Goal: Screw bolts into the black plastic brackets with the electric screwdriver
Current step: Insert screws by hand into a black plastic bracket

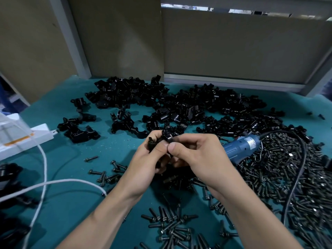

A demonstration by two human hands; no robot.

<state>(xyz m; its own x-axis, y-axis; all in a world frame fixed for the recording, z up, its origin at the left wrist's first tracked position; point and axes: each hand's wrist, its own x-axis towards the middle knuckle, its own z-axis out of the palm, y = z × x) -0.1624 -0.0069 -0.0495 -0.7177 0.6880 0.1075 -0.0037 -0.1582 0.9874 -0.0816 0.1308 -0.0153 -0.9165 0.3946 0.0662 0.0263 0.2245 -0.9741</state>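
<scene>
Just left of the screwdriver [240,148], left hand [149,159] and right hand [194,155] both pinch one bracket [166,136], fingers curled round it. Ungripped on the bench [111,146], the screwdriver lies nearest the right hand, its long axis slanting away rightward over the bolts [280,169].

The fingers of the left hand [147,160] and right hand [195,155] hide most of the black bracket [166,138] (whether a bolt sits in it cannot be told). The tip of the electric screwdriver [240,148] is lost behind the right hand, the bolt heap [291,169] runs off the right edge, and dark shapes [9,177] at lower left are too blurred to name.
</scene>
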